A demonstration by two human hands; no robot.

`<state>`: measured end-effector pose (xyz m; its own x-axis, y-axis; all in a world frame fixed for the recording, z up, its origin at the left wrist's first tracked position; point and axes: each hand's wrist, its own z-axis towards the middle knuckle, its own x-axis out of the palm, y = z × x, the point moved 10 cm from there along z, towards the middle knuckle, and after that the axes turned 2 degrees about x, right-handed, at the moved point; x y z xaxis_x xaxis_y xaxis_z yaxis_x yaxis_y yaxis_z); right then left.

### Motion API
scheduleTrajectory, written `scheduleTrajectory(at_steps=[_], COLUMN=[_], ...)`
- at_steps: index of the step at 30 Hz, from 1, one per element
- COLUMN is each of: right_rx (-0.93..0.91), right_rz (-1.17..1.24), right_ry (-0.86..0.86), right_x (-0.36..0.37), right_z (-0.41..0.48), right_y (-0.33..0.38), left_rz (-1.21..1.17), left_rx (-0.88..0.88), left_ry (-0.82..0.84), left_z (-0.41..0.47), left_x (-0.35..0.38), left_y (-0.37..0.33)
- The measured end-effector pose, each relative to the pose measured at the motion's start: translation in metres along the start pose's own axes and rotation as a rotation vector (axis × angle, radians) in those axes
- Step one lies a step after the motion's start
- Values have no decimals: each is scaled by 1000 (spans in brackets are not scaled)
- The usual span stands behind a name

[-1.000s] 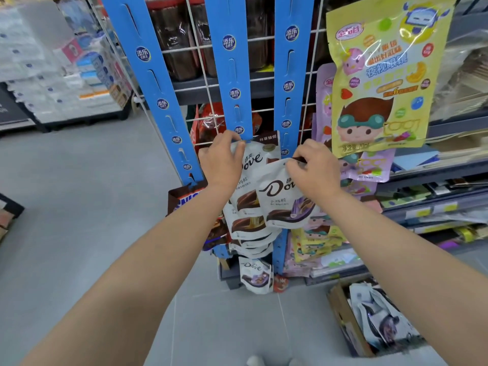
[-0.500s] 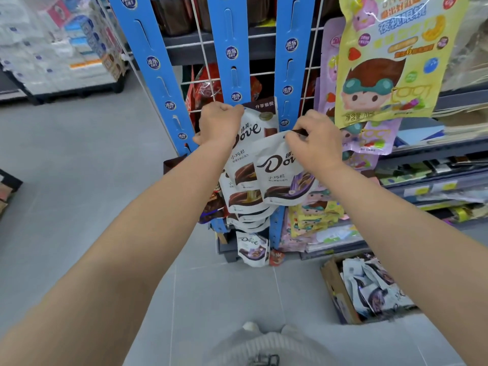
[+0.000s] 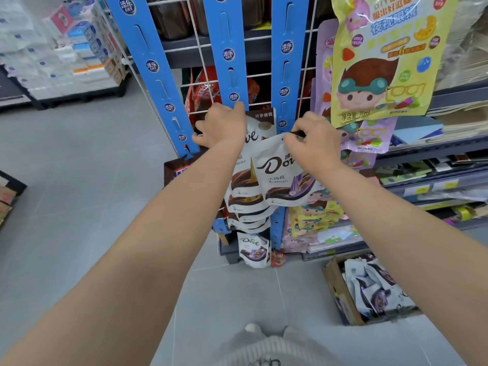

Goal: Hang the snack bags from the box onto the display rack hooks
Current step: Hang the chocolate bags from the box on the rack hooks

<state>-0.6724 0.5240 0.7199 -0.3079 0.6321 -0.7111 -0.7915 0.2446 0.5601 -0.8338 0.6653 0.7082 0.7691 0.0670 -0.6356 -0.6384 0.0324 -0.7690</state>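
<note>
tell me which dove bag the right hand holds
The frontmost Dove bag, pinched at its top edge by the right hand; the hung ones are behind or below.

white-brown snack bag (image 3: 284,170), blue strips (image 3: 286,75)

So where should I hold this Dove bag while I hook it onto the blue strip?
Pinch the flat top edge of the Dove bag, coming from the front right, as the right hand does now. That edge is thin and flat, and the full pouch hangs below it, so the bag should stay upright. Gripping off to one side probably leaves the middle free for the hook on the blue strip.
</note>
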Motion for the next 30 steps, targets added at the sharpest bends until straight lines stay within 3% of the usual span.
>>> scheduleTrajectory(at_steps=[7, 14, 18, 21, 24, 27, 30], right_rx=[-6, -38, -71, -31, -49, -91, -118], right_rz=[14, -13, -3, 73, 83, 68, 73], right_ry=[28, 31, 74, 165, 210, 258, 287], right_x=[6, 7, 13, 21, 25, 29, 32], right_z=[1, 11, 18, 25, 29, 31, 32], right_y=[0, 13, 30, 39, 49, 58, 63], left_rz=[-32, -234, -33, 195, 244, 230, 226], left_rx=[263, 588, 967, 1185, 1117, 911, 881], left_ry=[-118, -42, 169, 1, -158, -137, -162], left_z=[-5, -15, -44, -63, -62, -48, -48], left_x=[-9, -28, -7, -8, -22, -27, -28], left_y=[-3, -19, -50, -51, -51, -47, -45])
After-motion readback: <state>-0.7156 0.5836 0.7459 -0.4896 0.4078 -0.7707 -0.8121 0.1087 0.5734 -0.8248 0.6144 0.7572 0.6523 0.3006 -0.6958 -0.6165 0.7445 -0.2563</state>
